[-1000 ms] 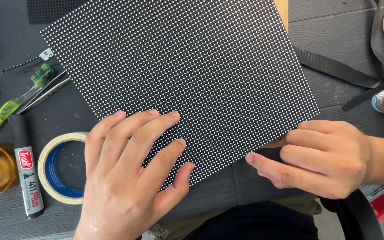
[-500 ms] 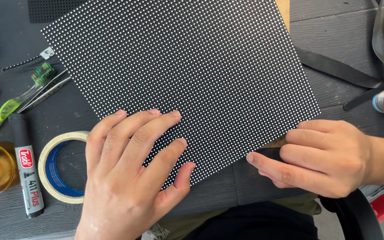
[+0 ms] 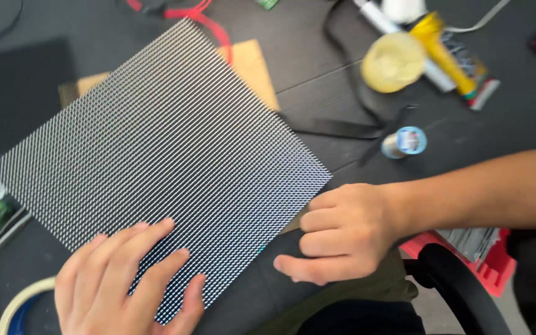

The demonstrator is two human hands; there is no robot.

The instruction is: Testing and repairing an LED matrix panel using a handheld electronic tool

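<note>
Since the earlier frame, the view has swung right and the dotted panel (image 3: 162, 167) now sits left of centre on the tabletop (image 3: 497, 136), rotated. The left hand (image 3: 125, 285) stays flat, fingers spread wide, pressing the panel's near corner. The right hand (image 3: 342, 232) stays loosely curled at the panel's right corner, knuckles touching its edge; whether it grips anything cannot be told. A tape roll (image 3: 23, 304) lies beside the left hand.
</note>
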